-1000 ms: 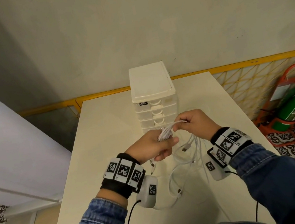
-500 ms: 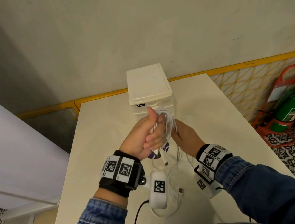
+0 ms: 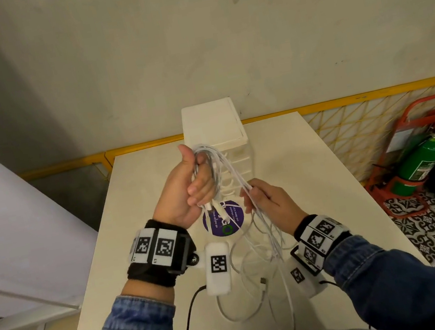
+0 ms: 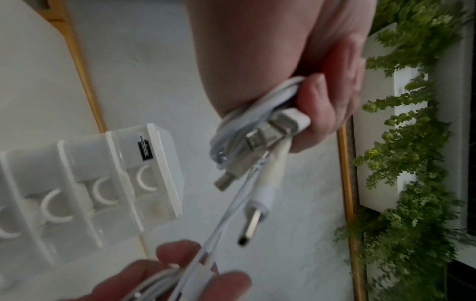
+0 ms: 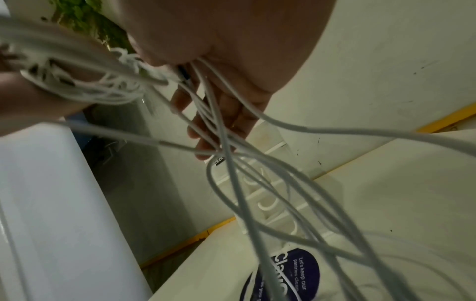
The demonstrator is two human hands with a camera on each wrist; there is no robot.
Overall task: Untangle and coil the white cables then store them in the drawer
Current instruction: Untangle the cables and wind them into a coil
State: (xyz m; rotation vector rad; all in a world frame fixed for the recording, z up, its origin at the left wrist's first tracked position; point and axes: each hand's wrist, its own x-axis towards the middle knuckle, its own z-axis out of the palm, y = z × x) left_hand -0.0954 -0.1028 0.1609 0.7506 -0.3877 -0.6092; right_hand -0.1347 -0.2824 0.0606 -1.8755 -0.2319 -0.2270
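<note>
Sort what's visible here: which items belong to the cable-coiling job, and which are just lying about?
Job:
- white cables, bundle gripped in the left hand, strands running through the right hand
- drawer unit, drawers all closed

Lying about:
- purple round sticker on the table
- green fire extinguisher on the floor

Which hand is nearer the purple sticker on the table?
Left. The left hand, gripping the cables, hangs just above the purple sticker; the right hand sits to its right.
</note>
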